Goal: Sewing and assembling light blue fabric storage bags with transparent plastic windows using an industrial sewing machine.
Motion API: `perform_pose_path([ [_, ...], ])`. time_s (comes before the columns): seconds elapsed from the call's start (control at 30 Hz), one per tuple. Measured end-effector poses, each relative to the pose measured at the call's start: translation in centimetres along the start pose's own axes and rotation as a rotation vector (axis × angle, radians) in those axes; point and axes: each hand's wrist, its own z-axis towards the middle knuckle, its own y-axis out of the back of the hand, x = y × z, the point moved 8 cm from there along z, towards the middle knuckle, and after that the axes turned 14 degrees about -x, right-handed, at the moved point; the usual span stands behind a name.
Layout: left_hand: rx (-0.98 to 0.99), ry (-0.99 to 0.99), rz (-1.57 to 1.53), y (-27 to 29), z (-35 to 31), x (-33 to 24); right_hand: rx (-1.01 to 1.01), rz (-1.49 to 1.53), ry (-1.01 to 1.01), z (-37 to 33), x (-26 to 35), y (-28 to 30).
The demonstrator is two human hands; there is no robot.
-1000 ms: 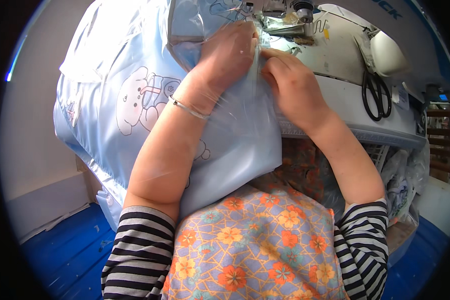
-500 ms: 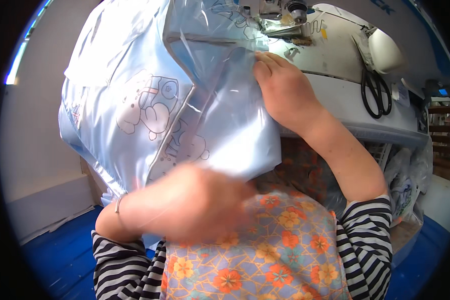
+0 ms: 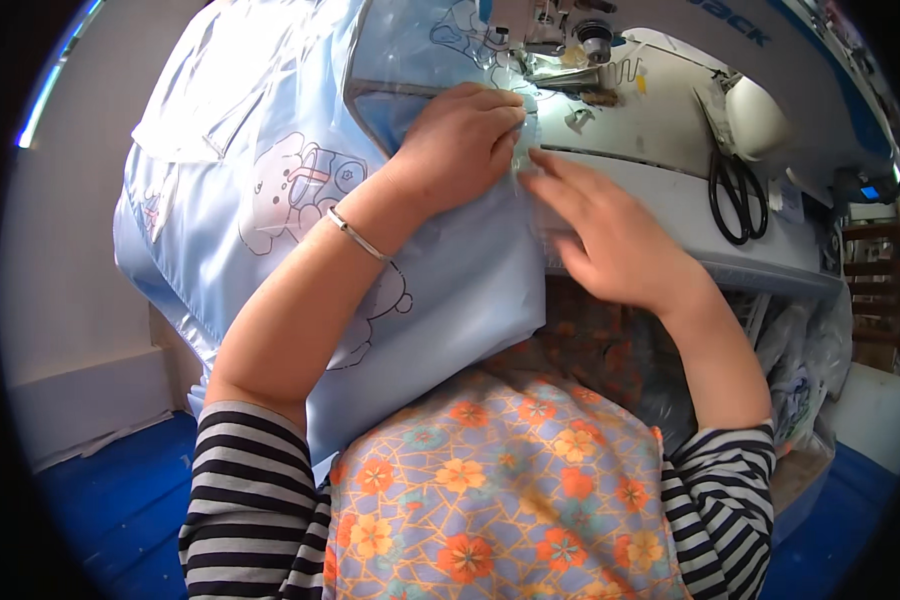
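Note:
A large sheet of shiny light blue fabric (image 3: 450, 280), printed with cartoon animals and partly covered by clear plastic film, spreads over the left of the table and down toward my lap. My left hand (image 3: 462, 142) grips it near its right edge, fingers curled and pressed together, close to the needle area of a sewing machine (image 3: 545, 30). Just right of that edge is my right hand (image 3: 615, 225), open, its fingers stretched forward and the thumb apart. Its fingertips are at the fabric's border; I cannot tell whether they touch it.
Black-handled scissors (image 3: 738, 200) lie on the white table (image 3: 660, 205) at the right, beside a rounded white object (image 3: 757, 118). Metal attachments (image 3: 580, 82) sit near the needle. Plastic bags (image 3: 805, 350) hang below the table's right end. A white wall (image 3: 80, 250) stands at the left.
My left hand has moved up and forward from above my lap onto the fabric near the needle. My right hand has let go of the fabric's edge, shifted slightly right and nearer, and opened.

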Motion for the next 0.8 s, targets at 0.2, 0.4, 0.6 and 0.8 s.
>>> perform_pose_path([
  [0.2,-0.007,-0.001,0.004,-0.3,0.5,-0.6,-0.085,-0.275,0.127,-0.9,1.3,-1.1],
  [0.4,0.142,-0.093,0.114,-0.8,1.1,-1.3,-0.264,-0.159,0.067,0.1,-0.3,0.3],
  [0.6,0.085,-0.248,0.180,-0.7,1.0,-2.3,-0.225,-0.057,0.027,0.3,-0.8,0.2],
  [0.8,0.101,-0.249,0.159,-0.6,1.4,-1.2,-0.266,-0.041,0.021,0.8,-1.0,-0.1],
])
